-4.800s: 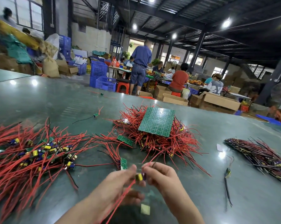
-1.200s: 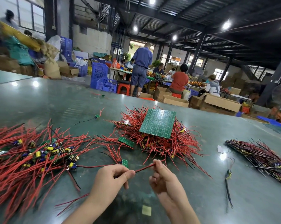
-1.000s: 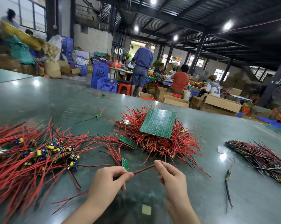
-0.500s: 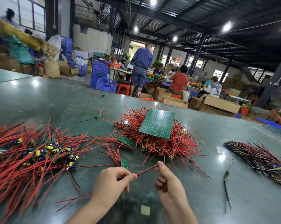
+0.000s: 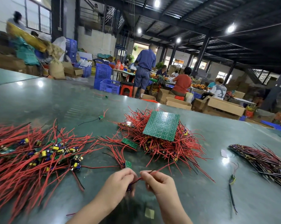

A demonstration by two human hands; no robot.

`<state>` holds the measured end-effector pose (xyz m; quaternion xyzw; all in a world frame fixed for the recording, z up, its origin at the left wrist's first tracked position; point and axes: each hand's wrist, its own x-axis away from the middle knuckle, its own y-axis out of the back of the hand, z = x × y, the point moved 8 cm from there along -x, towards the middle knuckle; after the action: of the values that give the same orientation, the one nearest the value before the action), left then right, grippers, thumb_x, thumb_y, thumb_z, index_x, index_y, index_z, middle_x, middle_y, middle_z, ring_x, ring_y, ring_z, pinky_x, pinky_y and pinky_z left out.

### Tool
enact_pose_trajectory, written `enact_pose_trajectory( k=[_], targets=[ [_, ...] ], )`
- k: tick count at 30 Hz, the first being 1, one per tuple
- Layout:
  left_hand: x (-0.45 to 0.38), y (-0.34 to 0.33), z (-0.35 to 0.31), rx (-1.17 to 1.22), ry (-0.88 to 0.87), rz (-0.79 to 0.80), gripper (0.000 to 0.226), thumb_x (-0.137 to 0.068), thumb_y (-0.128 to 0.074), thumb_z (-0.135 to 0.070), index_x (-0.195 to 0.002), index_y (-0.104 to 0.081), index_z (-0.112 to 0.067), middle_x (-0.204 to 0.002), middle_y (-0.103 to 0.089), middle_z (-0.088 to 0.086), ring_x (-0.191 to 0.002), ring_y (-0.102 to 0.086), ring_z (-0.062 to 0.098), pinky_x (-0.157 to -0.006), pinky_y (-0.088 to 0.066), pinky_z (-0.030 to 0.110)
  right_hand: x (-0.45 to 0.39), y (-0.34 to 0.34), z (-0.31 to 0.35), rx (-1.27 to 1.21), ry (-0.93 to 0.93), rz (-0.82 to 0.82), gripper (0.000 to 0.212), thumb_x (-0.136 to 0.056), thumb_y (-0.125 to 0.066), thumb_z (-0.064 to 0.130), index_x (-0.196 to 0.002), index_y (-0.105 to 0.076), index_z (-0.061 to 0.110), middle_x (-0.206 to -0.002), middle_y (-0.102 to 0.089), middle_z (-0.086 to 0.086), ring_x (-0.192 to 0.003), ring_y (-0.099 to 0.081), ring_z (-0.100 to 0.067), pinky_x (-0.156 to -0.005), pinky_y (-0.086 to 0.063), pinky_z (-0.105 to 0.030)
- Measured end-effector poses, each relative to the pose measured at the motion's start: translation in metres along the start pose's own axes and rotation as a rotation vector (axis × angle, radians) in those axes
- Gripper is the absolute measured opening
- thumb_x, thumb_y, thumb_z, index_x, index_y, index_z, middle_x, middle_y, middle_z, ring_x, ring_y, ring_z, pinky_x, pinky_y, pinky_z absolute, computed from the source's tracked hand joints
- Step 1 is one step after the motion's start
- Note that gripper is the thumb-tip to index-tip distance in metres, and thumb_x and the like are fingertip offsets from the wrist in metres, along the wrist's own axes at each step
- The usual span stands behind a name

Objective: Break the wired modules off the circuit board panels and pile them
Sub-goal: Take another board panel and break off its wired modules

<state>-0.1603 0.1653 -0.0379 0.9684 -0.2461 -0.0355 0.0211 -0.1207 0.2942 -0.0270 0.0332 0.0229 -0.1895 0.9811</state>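
My left hand (image 5: pixel 118 182) and my right hand (image 5: pixel 159 181) are close together near the table's front edge, both pinching one wired module's red wire (image 5: pixel 137 179); the module itself is mostly hidden in my left fingers. Beyond them lies a green circuit board panel (image 5: pixel 160 125), face down on a heap of red-wired panels (image 5: pixel 165 147). A pile of separated modules (image 5: pixel 31 156) with red wires and yellow and blue parts spreads at the left. A small green panel strip (image 5: pixel 128 164) stands just beyond my left hand.
A bundle of dark-wired modules (image 5: pixel 264 160) lies at the right, and a loose module with a black lead (image 5: pixel 232 180) near it. A small square scrap (image 5: pixel 149 213) sits by my wrists. Beyond the green table (image 5: pixel 55 104), several people work among cardboard boxes and blue crates.
My hands have come closer together over the last half second. The red wire stretched between them is now bunched at my fingertips. The piles have not moved.
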Motion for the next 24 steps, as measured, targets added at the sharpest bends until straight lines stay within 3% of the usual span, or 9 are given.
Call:
enact_pose_trajectory(
  k=[2,5,9,13,15,18,21,24],
  targets=[
    [-0.002,-0.003,0.002,-0.097,0.01,0.052,0.03,-0.09,-0.049,-0.019,-0.064,-0.063,-0.018,-0.053,-0.057,0.001,-0.055,-0.049,0.016,-0.054,-0.034,0.024,0.0,0.0,0.005,0.049,0.037,0.005,0.018,-0.078,-0.071,0.011,-0.06,-0.073,0.013,-0.044,-0.05,0.005,-0.043,-0.038,-0.003,-0.045,-0.031,-0.01],
    [-0.001,-0.002,-0.002,-0.139,-0.031,0.054,0.024,-0.079,-0.05,-0.035,-0.064,-0.067,-0.027,-0.053,-0.057,-0.001,-0.055,-0.048,0.011,-0.058,-0.035,0.027,0.0,0.003,0.008,0.08,0.051,-0.004,0.02,-0.077,-0.073,0.013,-0.057,-0.072,0.014,-0.043,-0.053,0.006,-0.043,-0.039,-0.001,-0.045,-0.03,-0.01],
    [0.002,0.0,-0.007,-0.193,-0.112,0.012,0.015,-0.08,-0.054,-0.037,-0.073,-0.066,-0.032,-0.051,-0.056,-0.002,-0.053,-0.05,0.007,-0.061,-0.039,0.026,0.001,0.002,0.009,0.07,0.058,0.009,0.017,-0.077,-0.072,0.012,-0.06,-0.073,0.012,-0.049,-0.061,0.002,-0.045,-0.044,-0.001,-0.048,-0.035,-0.011],
    [0.004,0.004,-0.007,-0.273,-0.144,-0.062,0.02,-0.09,-0.061,-0.025,-0.071,-0.064,-0.031,-0.05,-0.058,-0.004,-0.051,-0.049,0.005,-0.063,-0.041,0.029,0.002,0.003,0.007,0.115,0.062,-0.022,0.025,-0.078,-0.072,0.015,-0.053,-0.069,0.013,-0.047,-0.06,0.003,-0.044,-0.042,-0.001,-0.047,-0.033,-0.011],
    [0.009,0.006,-0.012,-0.438,-0.203,-0.148,0.013,-0.087,-0.061,-0.034,-0.075,-0.062,-0.035,-0.051,-0.057,-0.011,-0.052,-0.05,0.004,-0.061,-0.041,0.026,0.001,0.003,0.003,0.142,0.037,-0.036,0.03,-0.078,-0.072,0.02,-0.049,-0.067,0.014,-0.045,-0.054,0.004,-0.044,-0.038,-0.004,-0.046,-0.03,-0.012],
    [0.019,0.008,-0.026,-0.671,-0.283,-0.289,0.011,-0.084,-0.061,-0.047,-0.08,-0.061,-0.036,-0.053,-0.052,-0.014,-0.072,-0.056,0.008,-0.055,-0.032,0.013,0.002,0.002,-0.003,0.118,-0.016,-0.045,0.033,-0.078,-0.072,0.023,-0.046,-0.065,0.016,-0.046,-0.05,0.002,-0.044,-0.037,-0.007,-0.047,-0.031,-0.015],
    [0.023,0.005,-0.031,-0.673,-0.311,-0.3,0.012,-0.083,-0.06,-0.051,-0.08,-0.063,-0.039,-0.063,-0.061,-0.018,-0.075,-0.058,0.005,-0.058,-0.033,0.011,0.003,0.004,0.0,0.133,0.012,-0.074,0.034,-0.077,-0.073,0.022,-0.045,-0.064,0.015,-0.041,-0.05,0.006,-0.041,-0.039,-0.001,-0.046,-0.03,-0.01],
    [0.025,0.006,-0.033,-0.689,-0.342,-0.306,0.008,-0.083,-0.062,-0.049,-0.079,-0.064,-0.043,-0.068,-0.065,-0.019,-0.072,-0.06,0.004,-0.06,-0.039,0.018,0.005,0.002,0.003,0.132,0.04,-0.086,0.03,-0.077,-0.074,0.021,-0.05,-0.066,0.012,-0.039,-0.052,0.008,-0.039,-0.04,0.002,-0.045,-0.03,-0.009]
  ],
)
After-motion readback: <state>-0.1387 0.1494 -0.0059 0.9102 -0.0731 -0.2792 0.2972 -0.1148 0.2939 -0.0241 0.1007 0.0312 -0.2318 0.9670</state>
